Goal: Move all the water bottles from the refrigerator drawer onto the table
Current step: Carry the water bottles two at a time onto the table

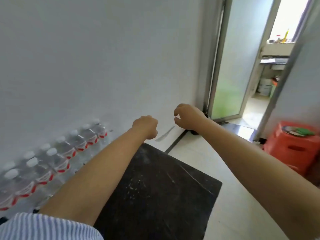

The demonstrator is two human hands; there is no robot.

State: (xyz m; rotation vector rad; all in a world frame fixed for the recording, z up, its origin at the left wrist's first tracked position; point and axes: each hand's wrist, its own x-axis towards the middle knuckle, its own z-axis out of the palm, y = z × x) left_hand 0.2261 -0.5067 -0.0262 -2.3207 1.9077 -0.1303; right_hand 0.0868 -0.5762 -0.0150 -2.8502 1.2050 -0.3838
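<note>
**Bottles lined up along the wall, both hands held out with nothing in them**

The water bottles (52,163) stand upright in a long double row at the left of the view, close against the white wall (103,58). They are clear plastic with white screw caps, and each carries a band label in red and white around its middle. The picture is too blurred for any writing on the labels to be read. The surface under them is pale and hard to make out, so it cannot be told whether they stand on a table or on something else. The bottles look full of clear liquid.

Both bare forearms reach forward into the middle of the view. The left hand (146,126) has its fingers curled into a loose fist and holds nothing. The right hand (187,116) is just beside it, its fingers and thumb bent into a hook shape with a gap between them, also holding nothing. A striped blue-and-white sleeve (43,227) shows at the lower left.

Below the arms lies a dark slab (155,187) with pale scratches and specks. To the right, an orange plastic stool (294,146) stands on the light floor with something green resting on its top. Behind it an open door (226,66) with a frosted panel gives onto a bright room with cluttered shelves.
</note>
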